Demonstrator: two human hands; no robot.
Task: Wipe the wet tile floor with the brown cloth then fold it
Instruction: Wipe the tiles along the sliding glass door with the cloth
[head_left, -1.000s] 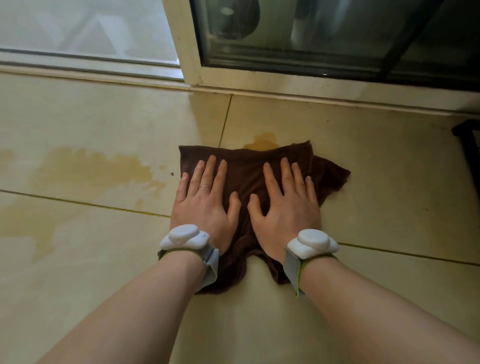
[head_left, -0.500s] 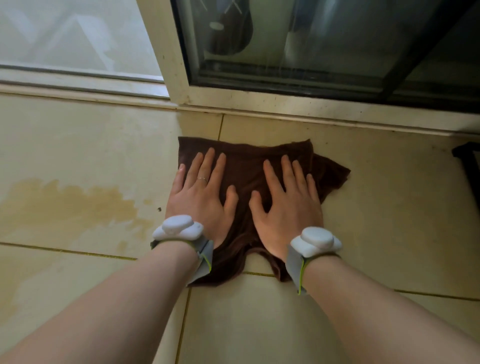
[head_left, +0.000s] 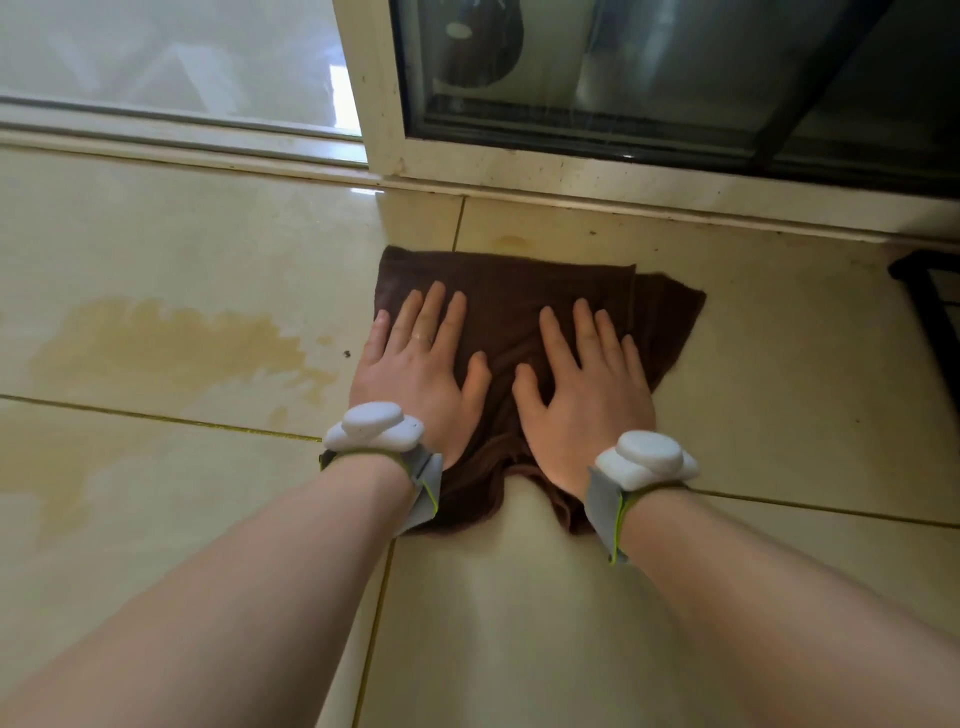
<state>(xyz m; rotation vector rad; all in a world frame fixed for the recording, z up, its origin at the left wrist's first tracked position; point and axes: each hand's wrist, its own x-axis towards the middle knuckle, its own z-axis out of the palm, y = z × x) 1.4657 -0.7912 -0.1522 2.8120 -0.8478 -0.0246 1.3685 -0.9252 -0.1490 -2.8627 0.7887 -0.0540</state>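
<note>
The brown cloth (head_left: 524, 312) lies flat and rumpled on the tile floor (head_left: 208, 249) just short of the door frame (head_left: 571, 179) — dark, loosely doubled, its right corner sticking out. A yellowish wet patch (head_left: 176, 345) spreads left of it — another small one lies between cloth and frame.

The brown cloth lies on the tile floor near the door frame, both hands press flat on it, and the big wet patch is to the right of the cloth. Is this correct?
One detail is wrong. In the head view the big wet patch lies to the left of the brown cloth, not the right. The rest holds: the left hand and right hand press flat on it, near the door frame.
</note>
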